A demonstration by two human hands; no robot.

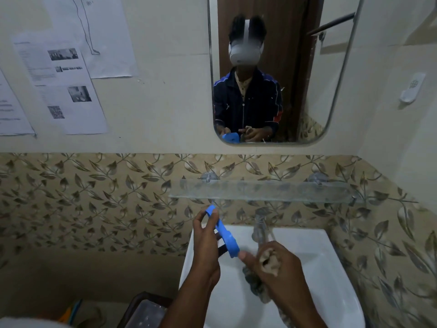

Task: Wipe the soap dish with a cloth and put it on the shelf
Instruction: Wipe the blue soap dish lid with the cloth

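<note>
Printed papers [59, 86] hang on the cream wall in the upper left of the frame, some with small photos and a square code. Below them a band of beige tiles [94, 197] with a brown leaf pattern runs across the whole width. In the lower left corner sits a dark-rimmed bin [144, 311] with a pale lid or liner inside.

Left of centre, low in the frame, the left hand [205, 247] has its grip closed around the blue soap dish [224, 235], which is held on edge above the white sink [331, 280], just below the shelf. Above it, at top centre, a rounded mirror [340, 67] reflects a person in a dark zip jacket with a brown door behind.

A clear glass shelf [260, 190] on two brackets crosses the tile band in the centre right. Under it stands a chrome tap [261, 223]. In the lower centre right, the right hand [279, 263] is clamped on a bunched greyish cloth [256, 285], its thumb reaching to the lower end of the dish. A white hook [411, 87] is stuck to the wall at the upper right.
</note>
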